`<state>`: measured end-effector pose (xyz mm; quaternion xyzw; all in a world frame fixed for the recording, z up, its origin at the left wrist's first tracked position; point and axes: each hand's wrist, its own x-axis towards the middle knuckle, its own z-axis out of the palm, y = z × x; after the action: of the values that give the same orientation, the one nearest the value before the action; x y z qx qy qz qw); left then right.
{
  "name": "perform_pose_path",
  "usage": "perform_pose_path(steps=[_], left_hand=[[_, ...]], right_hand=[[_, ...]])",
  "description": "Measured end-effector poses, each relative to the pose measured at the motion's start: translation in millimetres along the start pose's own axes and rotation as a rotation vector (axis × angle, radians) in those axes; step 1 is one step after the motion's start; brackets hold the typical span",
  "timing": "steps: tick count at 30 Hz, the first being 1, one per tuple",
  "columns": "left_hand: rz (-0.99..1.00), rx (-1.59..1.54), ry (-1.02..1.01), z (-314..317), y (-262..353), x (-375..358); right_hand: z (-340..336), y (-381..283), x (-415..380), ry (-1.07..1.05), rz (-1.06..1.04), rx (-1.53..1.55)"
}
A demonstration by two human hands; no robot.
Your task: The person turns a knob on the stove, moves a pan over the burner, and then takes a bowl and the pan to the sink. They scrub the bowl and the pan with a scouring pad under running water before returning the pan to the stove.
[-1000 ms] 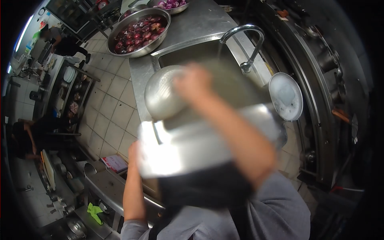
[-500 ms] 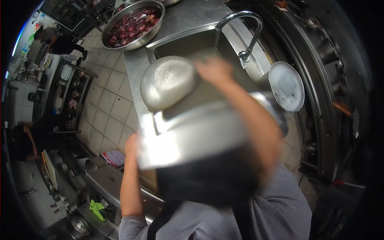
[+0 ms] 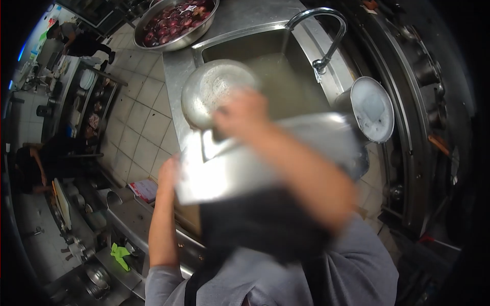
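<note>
A rounded, stained metal bowl point(image 3: 206, 84) lies tilted with its base up, at the left of the sink point(image 3: 196, 51). My right hand point(image 3: 242, 115) is over the bowl's near right side, blurred, fingers curled. Whether something small is inside it I cannot make out. My left hand point(image 3: 167, 171) is at the left end of the shiny metal front edge point(image 3: 219, 176), touching it; most of its fingers are hidden. Water runs from the curved tap point(image 3: 339, 35) into the cloudy water point(image 3: 296, 84) in the sink.
A large metal basin point(image 3: 204, 25) of dark red onions in water stands beyond the sink. On the right is a pot with a whitish, foamy-looking top point(image 3: 372, 109). A person point(image 3: 76, 43) works at the far left; another person's arm point(image 3: 38, 166) shows below.
My right hand has swung left and nearer to me, from the bowl's right side to over its near side. The bowl has shifted slightly. My left hand stays at the metal edge.
</note>
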<state>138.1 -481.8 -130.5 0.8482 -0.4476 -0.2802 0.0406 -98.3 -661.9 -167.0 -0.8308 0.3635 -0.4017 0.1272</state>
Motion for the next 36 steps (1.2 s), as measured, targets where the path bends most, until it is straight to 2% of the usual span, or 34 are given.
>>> perform_pose_path(steps=[1,2,3,4,6,7,8,10,14,16,17,19,22,23,24,26,27,29,31,33,36], left_hand=[[0.004,0.039,-0.008,-5,6,1],[0.006,0.076,-0.018,-7,9,1],[-0.005,0.063,-0.015,-4,8,2],[0.000,0.087,-0.007,-3,6,4],[-0.010,0.100,0.008,-3,3,9],[0.009,0.090,0.016,-2,0,9],[0.029,0.079,0.021,1,-3,8],[0.049,0.059,0.054,3,-2,15],[0.101,0.077,0.114,12,-15,24],[0.086,0.075,0.096,11,-17,22],[0.091,0.082,0.065,11,-15,22],[0.066,0.052,0.036,2,-4,16],[0.070,0.041,0.025,3,-11,19],[0.101,0.053,0.047,7,-16,23],[0.095,0.037,0.060,12,-21,27],[0.192,0.049,0.095,18,-31,29],[0.200,0.055,0.097,11,-23,25],[0.170,0.055,0.053,-5,-1,10],[0.152,0.042,0.059,-1,-9,18],[0.137,0.018,0.049,7,-10,17],[0.101,0.110,0.070,4,-5,21]], right_hand=[[-13,15,-2,-0.006,-0.006,0.001],[-35,33,-5,0.061,0.080,0.002],[-49,38,-3,0.127,0.159,0.006],[-50,28,-2,0.117,0.144,0.011],[-44,-6,-4,0.031,-0.016,0.009],[-21,-22,-7,0.002,-0.096,-0.079],[11,-19,0,-0.045,-0.178,-0.035],[10,-14,17,-0.178,-0.403,-0.099],[-64,6,7,-0.198,-0.469,-0.059],[-82,-7,7,-0.374,-0.238,-0.027],[-51,-6,5,-0.373,-0.237,-0.024],[31,-7,2,-0.239,-0.689,-0.056],[-11,-7,18,-0.230,-0.701,-0.055],[-50,-10,18,-0.255,-0.552,0.010],[-65,-15,24,-0.259,-0.572,0.009],[-78,-22,26,-0.382,-0.328,0.001],[-49,-21,32,-0.459,-0.350,0.152],[15,-33,33,-0.302,-0.702,-0.039],[12,-59,69,-0.313,-0.620,-0.058],[24,-61,115,-0.389,-0.439,-0.162],[48,-17,174,-0.389,0.008,-0.045]])
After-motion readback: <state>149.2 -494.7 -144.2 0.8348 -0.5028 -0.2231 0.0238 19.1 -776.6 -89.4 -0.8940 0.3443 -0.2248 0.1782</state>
